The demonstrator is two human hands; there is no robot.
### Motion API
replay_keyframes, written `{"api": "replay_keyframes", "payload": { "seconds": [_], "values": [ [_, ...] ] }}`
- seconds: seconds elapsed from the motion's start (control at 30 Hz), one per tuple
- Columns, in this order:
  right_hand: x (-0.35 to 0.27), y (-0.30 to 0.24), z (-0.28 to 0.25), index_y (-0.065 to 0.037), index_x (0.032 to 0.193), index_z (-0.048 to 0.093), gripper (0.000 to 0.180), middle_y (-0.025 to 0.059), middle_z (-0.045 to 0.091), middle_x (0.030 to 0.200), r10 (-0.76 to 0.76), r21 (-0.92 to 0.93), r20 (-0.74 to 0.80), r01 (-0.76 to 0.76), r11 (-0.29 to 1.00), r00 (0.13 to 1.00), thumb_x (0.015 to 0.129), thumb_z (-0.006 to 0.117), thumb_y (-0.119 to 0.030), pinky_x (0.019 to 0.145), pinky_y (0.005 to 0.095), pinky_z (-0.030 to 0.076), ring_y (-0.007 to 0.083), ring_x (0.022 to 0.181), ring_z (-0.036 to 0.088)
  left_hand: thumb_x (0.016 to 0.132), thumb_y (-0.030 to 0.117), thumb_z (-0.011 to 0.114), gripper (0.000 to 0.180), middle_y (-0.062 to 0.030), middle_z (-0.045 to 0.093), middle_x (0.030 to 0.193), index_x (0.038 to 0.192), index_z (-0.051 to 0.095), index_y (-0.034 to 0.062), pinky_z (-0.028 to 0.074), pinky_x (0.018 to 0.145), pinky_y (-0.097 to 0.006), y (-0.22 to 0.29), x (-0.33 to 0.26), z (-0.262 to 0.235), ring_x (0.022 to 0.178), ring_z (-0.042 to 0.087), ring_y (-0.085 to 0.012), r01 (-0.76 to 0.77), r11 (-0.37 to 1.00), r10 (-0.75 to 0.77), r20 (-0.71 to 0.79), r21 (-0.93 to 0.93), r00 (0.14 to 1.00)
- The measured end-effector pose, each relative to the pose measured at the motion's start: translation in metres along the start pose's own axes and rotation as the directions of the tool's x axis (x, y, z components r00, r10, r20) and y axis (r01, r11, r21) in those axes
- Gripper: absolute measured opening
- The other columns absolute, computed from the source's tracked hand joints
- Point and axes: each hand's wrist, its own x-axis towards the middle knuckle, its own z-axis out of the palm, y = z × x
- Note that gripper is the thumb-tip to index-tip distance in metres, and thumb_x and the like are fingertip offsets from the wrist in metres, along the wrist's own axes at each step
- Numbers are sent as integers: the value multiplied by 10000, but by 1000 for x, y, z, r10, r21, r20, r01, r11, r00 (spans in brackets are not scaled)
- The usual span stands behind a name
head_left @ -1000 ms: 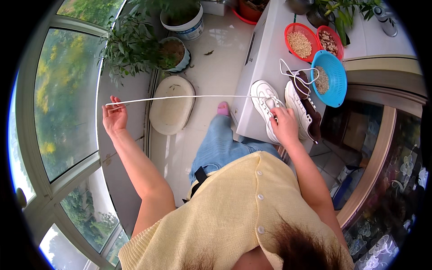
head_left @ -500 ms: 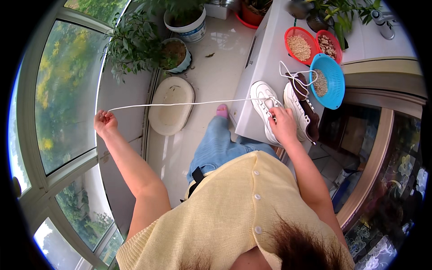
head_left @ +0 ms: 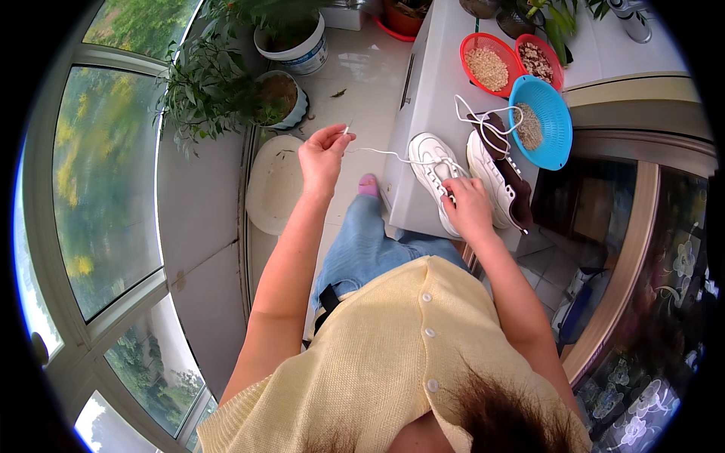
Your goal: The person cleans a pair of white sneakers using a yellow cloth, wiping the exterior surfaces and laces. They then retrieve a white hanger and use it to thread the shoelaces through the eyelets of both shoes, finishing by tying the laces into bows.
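Note:
A white sneaker (head_left: 428,156) stands near the front left of the white counter, toe pointing away from me. My right hand (head_left: 468,205) is closed on its upper, around the tongue and eyelets. From the shoe a white shoelace (head_left: 384,152) runs slack to my left hand (head_left: 326,157), which pinches it between thumb and fingertips out past the counter's left edge. Right beside it stands the second white sneaker (head_left: 486,174), with a dark brown insole or lining piece (head_left: 516,185) along it and its own loose white lace (head_left: 462,110) looping above.
Behind the shoes sit a blue colander (head_left: 555,127) and two red baskets (head_left: 503,51) (head_left: 550,54) with grain-like or chopped contents. A faucet (head_left: 633,23) is at the far right. On the floor are potted plants (head_left: 281,98) and a pale oval basin (head_left: 266,215). Windows (head_left: 106,189) line the left.
My left hand has swung from far left in toward the counter, and the lace has gone from stretched taut to slack. My right hand stays on the sneaker.

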Motion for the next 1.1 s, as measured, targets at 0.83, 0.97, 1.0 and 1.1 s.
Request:
{"api": "replay_keyframes", "payload": {
  "seconds": [0.83, 0.97, 1.0, 1.1],
  "values": [
    [21, -20, 25, -94, 1026, 648, 291, 34, 627, 1017, 92, -210, -125, -117, 971, 988, 776, 738, -213, 953, 439, 350, 273, 1093, 503, 854, 113, 655, 104, -126, 679, 812, 929, 675, 45, 517, 691, -398, -87, 1, 97, 760, 650, -303, -324, 887, 118, 516, 330, 849],
    [23, -18, 28, -102, 1014, 648, 280, 29, 624, 1013, 114, -207, -128, -139, 969, 985, 770, 741, -201, 954, 438, 354, 267, 1087, 505, 835, 86, 653, 87, -108, 683, 848, 914, 683, 67, 521, 712, -412, -82, 6, 98, 825, 643, -310, -444, 820, 192, 557, 362, 808],
    [23, -18, 28, -103, 1011, 647, 276, 27, 623, 1011, 114, -203, -129, -138, 969, 985, 769, 741, -197, 953, 438, 356, 267, 1084, 506, 833, 81, 652, 83, -104, 683, 847, 909, 683, 71, 522, 714, -412, -81, 7, 97, 829, 641, -308, -466, 805, 204, 567, 366, 798],
    [24, -19, 28, -109, 1004, 647, 267, 25, 620, 1005, 114, -200, -134, -140, 970, 984, 766, 741, -188, 953, 440, 359, 267, 1079, 507, 832, 72, 648, 73, -96, 680, 840, 897, 681, 75, 522, 718, -410, -82, 9, 95, 831, 640, -303, -491, 785, 226, 562, 378, 795]
  ]
}}
